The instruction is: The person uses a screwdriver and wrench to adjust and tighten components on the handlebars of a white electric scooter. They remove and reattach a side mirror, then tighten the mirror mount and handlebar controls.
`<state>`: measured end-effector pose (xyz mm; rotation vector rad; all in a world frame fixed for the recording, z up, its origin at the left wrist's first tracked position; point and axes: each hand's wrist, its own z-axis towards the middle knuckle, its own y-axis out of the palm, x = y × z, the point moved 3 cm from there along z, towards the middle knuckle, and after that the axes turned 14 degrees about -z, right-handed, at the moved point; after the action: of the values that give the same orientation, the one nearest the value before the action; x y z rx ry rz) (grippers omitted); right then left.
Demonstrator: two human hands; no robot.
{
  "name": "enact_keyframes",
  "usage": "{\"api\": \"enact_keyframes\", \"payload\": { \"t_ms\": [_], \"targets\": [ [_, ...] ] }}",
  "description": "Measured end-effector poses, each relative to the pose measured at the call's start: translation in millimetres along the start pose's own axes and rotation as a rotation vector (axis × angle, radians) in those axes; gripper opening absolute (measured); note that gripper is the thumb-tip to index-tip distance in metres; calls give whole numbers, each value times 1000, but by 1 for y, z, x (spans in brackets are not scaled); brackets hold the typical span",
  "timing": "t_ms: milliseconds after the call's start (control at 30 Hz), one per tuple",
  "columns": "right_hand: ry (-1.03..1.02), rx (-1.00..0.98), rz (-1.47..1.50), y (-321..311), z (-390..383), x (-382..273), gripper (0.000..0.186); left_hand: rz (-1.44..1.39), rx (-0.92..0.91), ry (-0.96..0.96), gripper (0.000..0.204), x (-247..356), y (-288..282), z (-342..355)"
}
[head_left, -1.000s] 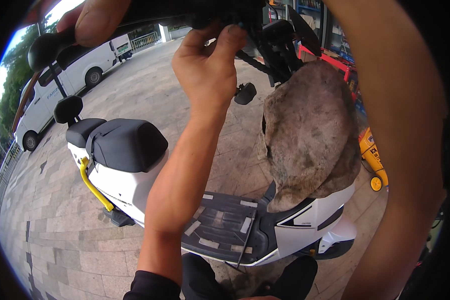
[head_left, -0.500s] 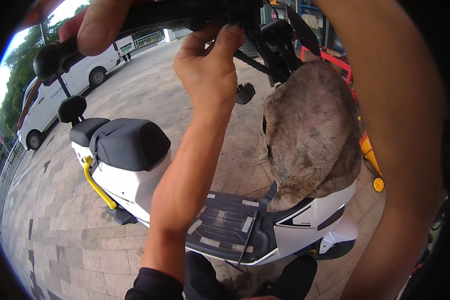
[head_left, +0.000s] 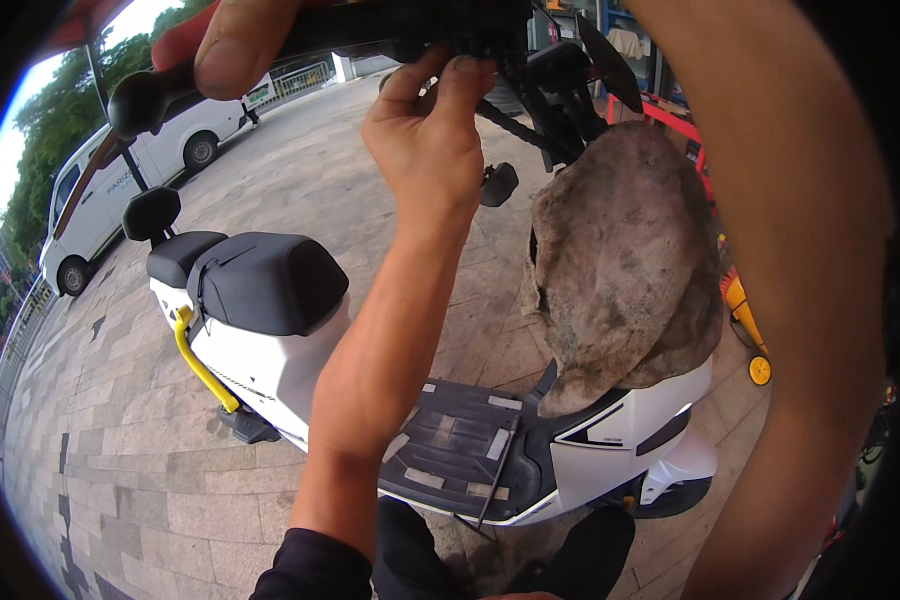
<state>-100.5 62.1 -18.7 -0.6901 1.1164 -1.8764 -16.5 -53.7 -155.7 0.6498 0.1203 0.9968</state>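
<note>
Across the top runs a black bar [head_left: 360, 32] with a rounded end [head_left: 140, 103]. My right hand [head_left: 238, 52] comes in over the top edge, closed on this bar; only a thumb and part of another finger show. Under the bar, my left hand [head_left: 428, 140] is raised with thumb and fingers pinched together at dark fittings [head_left: 485, 38]. What the pinch holds is too small and dark to make out. Below stands a white scooter [head_left: 280, 370] with a black seat [head_left: 270, 283]. A stained grey-brown cloth [head_left: 625, 265] drapes over its front, hiding what lies beneath.
A black mirror [head_left: 608, 62] sticks up behind the cloth. The scooter has a black footboard [head_left: 450, 440] and a yellow side rail [head_left: 202, 368]. A white van [head_left: 150, 150] is parked at far left. Red framing [head_left: 670, 115] and a yellow wheeled item [head_left: 750, 325] stand at right.
The whole view has shifted slightly. The bar's rounded end and both hands sit a little further right in the picture. Both hands keep their grips.
</note>
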Motion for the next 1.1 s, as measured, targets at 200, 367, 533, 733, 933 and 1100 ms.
{"api": "enact_keyframes", "payload": {
  "t_ms": [200, 367, 533, 733, 933, 1100],
  "targets": [
    [1, 0, -7, -1, 0, -2, 76, -15, -5, 11, 31, -4, 0, 0],
    [0, 1, -11, -2, 0, -5, 78, -11, -3, 31, 28, -6, 1, 0],
    [2, 2, -16, -2, 1, -8, 81, -41, 2, 42, 30, -7, 4, -1],
    [8, -4, -31, -4, 3, -12, 84, -60, 22, 38, 29, -7, 6, -2],
    [15, -9, -40, -5, 4, -18, 87, -59, 32, 4, 29, -3, 6, -2],
    [22, -15, -50, -7, 4, -21, 90, -55, 34, 1, 30, -3, 7, -2]
  ]
}}
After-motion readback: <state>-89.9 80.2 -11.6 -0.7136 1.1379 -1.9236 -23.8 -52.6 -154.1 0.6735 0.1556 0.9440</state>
